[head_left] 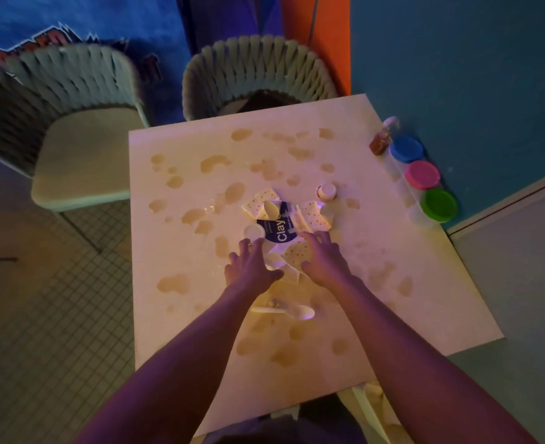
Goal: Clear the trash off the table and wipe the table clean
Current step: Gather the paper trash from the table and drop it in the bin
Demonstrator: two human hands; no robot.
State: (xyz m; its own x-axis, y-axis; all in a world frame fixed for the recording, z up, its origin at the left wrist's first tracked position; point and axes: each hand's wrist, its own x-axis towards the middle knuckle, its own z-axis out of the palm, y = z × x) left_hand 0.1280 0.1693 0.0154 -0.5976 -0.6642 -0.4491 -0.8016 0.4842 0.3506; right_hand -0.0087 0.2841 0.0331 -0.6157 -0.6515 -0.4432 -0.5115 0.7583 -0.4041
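A pile of trash sits at the middle of the white table [409, 315]: a blue wrapper [279, 230] marked "Clay", dotted paper pieces [314, 214], a small white lid [254, 231] and an overturned cup [327, 191]. My left hand [250, 265] lies with spread fingers on the pile's near left side. My right hand [324, 257] lies on its near right side, fingers over a dotted piece [296, 253]. A white plastic spoon [292, 311] rests between my forearms. Brown spill stains [173, 283] cover the table.
Three tubs with blue [406, 149], pink [422, 175] and green [440, 205] lids line the table's right edge, behind a small brown bottle [380, 143]. Two woven-back chairs [82, 155] [258, 75] stand at the far side. Tiled floor lies to the left.
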